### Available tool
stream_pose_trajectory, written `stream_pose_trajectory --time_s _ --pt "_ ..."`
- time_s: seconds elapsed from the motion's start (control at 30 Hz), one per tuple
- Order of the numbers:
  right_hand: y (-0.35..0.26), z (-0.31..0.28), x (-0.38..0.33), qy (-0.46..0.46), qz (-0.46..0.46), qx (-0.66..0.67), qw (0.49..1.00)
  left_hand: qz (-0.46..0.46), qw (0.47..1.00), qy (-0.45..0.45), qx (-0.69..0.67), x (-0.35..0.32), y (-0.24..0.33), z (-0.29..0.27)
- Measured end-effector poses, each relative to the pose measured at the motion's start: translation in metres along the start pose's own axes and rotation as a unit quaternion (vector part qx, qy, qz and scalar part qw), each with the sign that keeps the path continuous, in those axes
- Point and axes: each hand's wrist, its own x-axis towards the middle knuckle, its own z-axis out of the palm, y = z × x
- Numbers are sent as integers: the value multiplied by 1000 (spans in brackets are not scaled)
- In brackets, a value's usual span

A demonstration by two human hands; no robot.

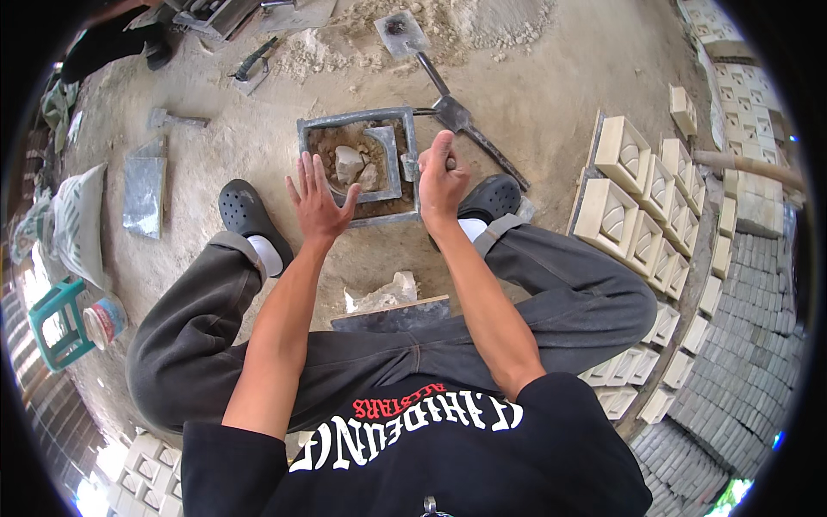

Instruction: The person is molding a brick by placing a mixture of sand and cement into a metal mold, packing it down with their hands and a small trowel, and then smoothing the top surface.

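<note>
Packed dirt floor is spread under the work, with pale blocks ranked at three o'clock. Between two clogs, a metal frame is laid flat on it; a bent insert and pale lumps are held inside. Left grip is released, its fingers spread over the frame's edge between seven and eight o'clock; whether the metal is touched cannot be told. Right grip is clenched at the frame's three o'clock side around what appears to be a handle, its end seen beside the thumb; the rest is hidden. A dark tool is left near the frame at two o'clock, and a shovel farther off at one o'clock.

If the handle were swung or let slip, the spread fingers could be struck, since they are held so near. The insert could be knocked askew by a blow on the frame's side, and uneven packing could be caused by lumps left unbroken.
</note>
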Motion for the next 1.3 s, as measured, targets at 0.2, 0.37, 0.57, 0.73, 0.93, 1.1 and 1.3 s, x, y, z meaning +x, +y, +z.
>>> stream_pose_trajectory --time_s 0.2,0.37,0.57,0.73,0.93,1.1,1.3 --pt "17 10 -18 -57 -127 -32 990 -299 935 138 -133 14 -7 17" --pt "-29 13 -16 52 -8 -18 998 -391 907 -25 -155 18 -14 2" --pt "-16 6 -4 9 22 -55 998 -401 901 -46 -157 21 -10 -1" --pt "18 -9 -28 -32 -6 -111 993 -380 908 -78 -157 21 -8 6" --pt "-17 -6 -26 28 10 -64 997 -392 907 -73 -138 21 -16 4" --pt "-13 -6 -17 11 60 -30 998 -396 905 -72 -136 20 -20 3" --pt "-9 -4 -31 -14 97 -58 993 -358 909 -138 -160 20 -33 7"
